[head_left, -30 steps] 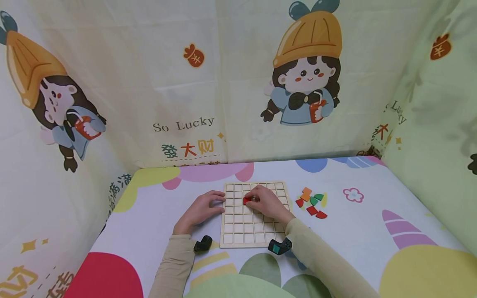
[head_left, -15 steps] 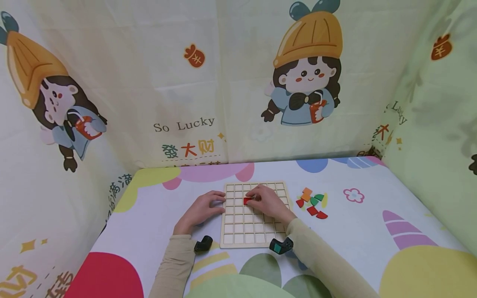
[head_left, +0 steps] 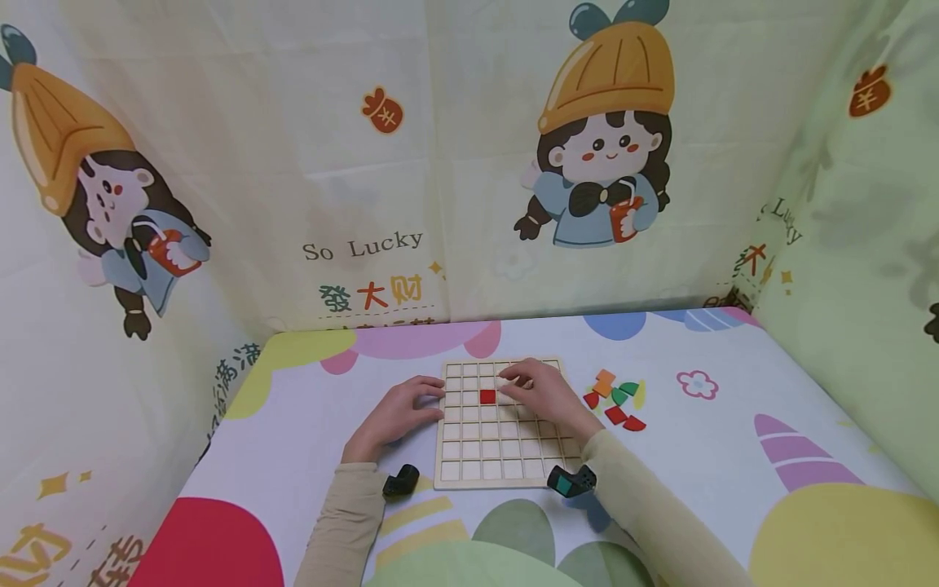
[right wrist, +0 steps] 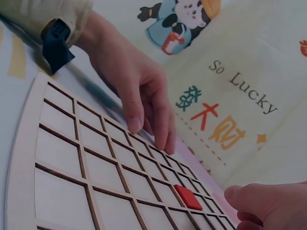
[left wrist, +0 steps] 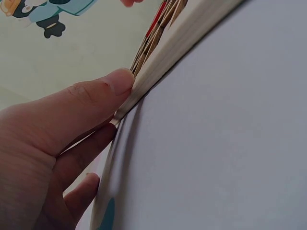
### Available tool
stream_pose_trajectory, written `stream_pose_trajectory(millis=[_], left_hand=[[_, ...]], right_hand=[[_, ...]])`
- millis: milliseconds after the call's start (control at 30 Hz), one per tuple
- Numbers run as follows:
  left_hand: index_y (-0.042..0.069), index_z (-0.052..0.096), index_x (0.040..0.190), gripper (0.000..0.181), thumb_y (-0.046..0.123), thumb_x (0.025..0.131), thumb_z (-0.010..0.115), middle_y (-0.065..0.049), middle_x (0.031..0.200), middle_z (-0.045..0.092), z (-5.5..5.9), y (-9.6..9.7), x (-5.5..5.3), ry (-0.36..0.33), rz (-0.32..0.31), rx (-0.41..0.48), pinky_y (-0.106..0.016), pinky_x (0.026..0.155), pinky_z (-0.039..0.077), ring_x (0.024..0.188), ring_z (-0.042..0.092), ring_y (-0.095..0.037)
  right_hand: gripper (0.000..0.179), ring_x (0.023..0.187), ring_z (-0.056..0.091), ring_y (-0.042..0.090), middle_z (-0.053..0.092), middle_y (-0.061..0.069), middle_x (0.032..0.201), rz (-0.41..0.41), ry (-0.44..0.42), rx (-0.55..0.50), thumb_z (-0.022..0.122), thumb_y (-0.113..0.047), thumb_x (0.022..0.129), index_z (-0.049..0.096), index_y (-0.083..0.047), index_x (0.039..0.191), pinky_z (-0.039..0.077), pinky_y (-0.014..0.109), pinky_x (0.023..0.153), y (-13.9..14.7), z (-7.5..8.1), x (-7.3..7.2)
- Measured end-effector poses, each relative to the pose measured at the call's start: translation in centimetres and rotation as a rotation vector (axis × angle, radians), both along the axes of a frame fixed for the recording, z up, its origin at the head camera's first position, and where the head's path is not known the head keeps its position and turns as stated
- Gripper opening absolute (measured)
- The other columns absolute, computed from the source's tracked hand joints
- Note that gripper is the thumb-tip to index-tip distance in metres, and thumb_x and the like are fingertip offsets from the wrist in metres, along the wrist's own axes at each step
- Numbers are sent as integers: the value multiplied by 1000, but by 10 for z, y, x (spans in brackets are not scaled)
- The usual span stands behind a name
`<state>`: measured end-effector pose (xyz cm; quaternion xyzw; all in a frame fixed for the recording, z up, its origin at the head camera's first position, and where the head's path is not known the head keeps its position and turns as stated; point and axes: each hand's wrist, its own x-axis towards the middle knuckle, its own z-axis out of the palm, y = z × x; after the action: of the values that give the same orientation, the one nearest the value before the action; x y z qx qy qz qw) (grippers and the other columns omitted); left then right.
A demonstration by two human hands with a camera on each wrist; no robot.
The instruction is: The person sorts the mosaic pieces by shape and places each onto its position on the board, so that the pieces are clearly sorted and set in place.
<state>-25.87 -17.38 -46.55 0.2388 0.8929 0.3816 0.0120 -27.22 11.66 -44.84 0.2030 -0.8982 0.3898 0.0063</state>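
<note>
One shallow wooden grid board (head_left: 471,449) just below the centre of the head frame, divided by thin strips into square compartments; full count not possible, with part of the grid behind the right hand (head_left: 548,397). One red square (head_left: 487,397) in a single compartment, third from the left and third from the top; in the right wrist frame, lower right of centre. Flush seating of the square not possible to tell.

Right hand over the upper right of the board, just beside the red square, with fingers loosely bent and a gap between thumb and forefinger; contact with the board not possible to tell. Left hand (head_left: 392,414) at the board's left edge, with fingers relaxed and spread, thumb and fingertips touching the outer rim, as in the left wrist frame.

Right of the board, one loose cluster on the patterned tablecloth (head_left: 271,456): three red pieces (head_left: 616,415), two green pieces (head_left: 619,396), at least one yellow piece (head_left: 641,395) at the cluster's right side, and an orange patch (head_left: 604,378) at its top, single or double not possible to tell.

Two beige sleeves (head_left: 341,522) at the bottom of the head frame, with two dark wrist devices (head_left: 400,480), one per arm. Two large cartoon figures (head_left: 603,179) on the backdrop (head_left: 469,163), at far left and upper right.
</note>
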Motion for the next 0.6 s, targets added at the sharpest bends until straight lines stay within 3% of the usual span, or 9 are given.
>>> stream_pose_trajectory(millis=[600], left_hand=[[6,71,115,32,17,85,77,-3,130,60,0,2,1,4,18,7,-46,108,38,128,50,-27]], right_hand=[[32,94,62,19,65,5,111,-65,42,-23,72,-23,91,69,-6,118,54,35,81,45,6,8]])
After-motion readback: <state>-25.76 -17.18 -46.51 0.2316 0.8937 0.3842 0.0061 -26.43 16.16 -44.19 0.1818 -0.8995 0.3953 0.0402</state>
